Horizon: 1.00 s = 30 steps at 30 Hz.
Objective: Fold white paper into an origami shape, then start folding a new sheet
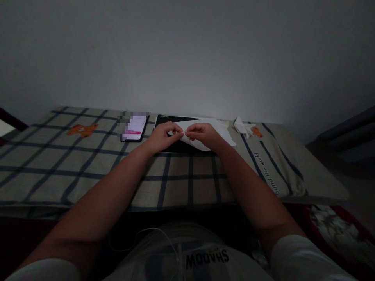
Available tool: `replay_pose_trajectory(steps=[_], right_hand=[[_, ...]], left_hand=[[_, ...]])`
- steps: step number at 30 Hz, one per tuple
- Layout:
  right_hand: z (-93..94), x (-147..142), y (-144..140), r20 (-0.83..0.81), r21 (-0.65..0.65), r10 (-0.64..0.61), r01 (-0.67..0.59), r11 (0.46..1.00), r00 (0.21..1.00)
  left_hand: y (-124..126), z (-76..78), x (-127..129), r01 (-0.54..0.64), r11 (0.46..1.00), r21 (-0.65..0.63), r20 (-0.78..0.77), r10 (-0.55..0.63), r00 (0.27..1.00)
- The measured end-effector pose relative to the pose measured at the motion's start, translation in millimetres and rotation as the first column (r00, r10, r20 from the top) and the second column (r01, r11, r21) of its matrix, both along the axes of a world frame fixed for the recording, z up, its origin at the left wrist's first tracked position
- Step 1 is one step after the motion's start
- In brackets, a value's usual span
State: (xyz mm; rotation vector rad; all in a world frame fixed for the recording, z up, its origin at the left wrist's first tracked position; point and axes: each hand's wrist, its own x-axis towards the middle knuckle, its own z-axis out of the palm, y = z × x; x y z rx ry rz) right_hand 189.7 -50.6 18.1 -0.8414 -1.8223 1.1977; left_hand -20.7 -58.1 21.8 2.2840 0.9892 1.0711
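Lit black smartphone (134, 128) lies on checked cloth-covered table (58, 164). Orange animal patch (82, 129) at left. Small folded white paper scraps (242, 126) at right, near pale wall (187, 50).

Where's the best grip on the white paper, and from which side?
Probably the near folded point of the white paper, where the left hand and right hand already pinch it. Come from the near side: the sheet lies flat on a dark pad, and that tip looks slightly lifted.

We face a bare grey wall (187, 50) in dim light; the tabletop (58, 164) wears a checked cloth (175, 183) with dark stripes.
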Motion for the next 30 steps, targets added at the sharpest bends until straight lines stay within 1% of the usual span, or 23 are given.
replay_pose_trajectory(steps=[6, 10, 12, 17, 19, 25, 30], right_hand=[[-5.0, -3.1, 1.4, -0.013, -0.001, 0.032, -0.032, 0.999, 0.999], [-7.8, -7.1, 1.1, -0.019, 0.080, 0.019, -0.017, 0.997, 1.000], [-7.8, -7.7, 0.8, -0.036, 0.100, 0.015, -0.012, 0.995, 0.999], [-6.7, -3.5, 2.7, -0.040, 0.011, 0.052, -0.052, 0.999, 0.998], [-6.8, -1.5, 4.2, -0.025, -0.002, 0.054, -0.054, 0.999, 0.998], [-7.2, 0.0, 5.4, -0.008, 0.008, 0.046, -0.045, 0.999, 0.999], [-6.9, -2.0, 3.5, 0.008, 0.041, 0.037, -0.037, 0.998, 0.999]], left_hand=[[-0.2, 0.4, 0.1, 0.016, 1.000, 0.020, -0.014, -0.015, 1.000], [0.9, -0.9, 0.6, 0.019, 1.000, 0.003, 0.016, -0.019, 1.000], [0.5, -0.7, 0.7, 0.010, 1.000, -0.008, 0.036, -0.010, 0.999], [-1.0, 1.0, 0.5, -0.020, 1.000, -0.018, 0.025, 0.021, 0.999], [-0.9, 1.2, 0.4, -0.015, 1.000, -0.025, 0.016, 0.015, 1.000], [-0.4, 1.6, 0.6, 0.011, 1.000, -0.020, -0.022, -0.012, 1.000], [0.1, -0.6, 1.3, 0.016, 1.000, -0.013, -0.008, -0.016, 1.000]])
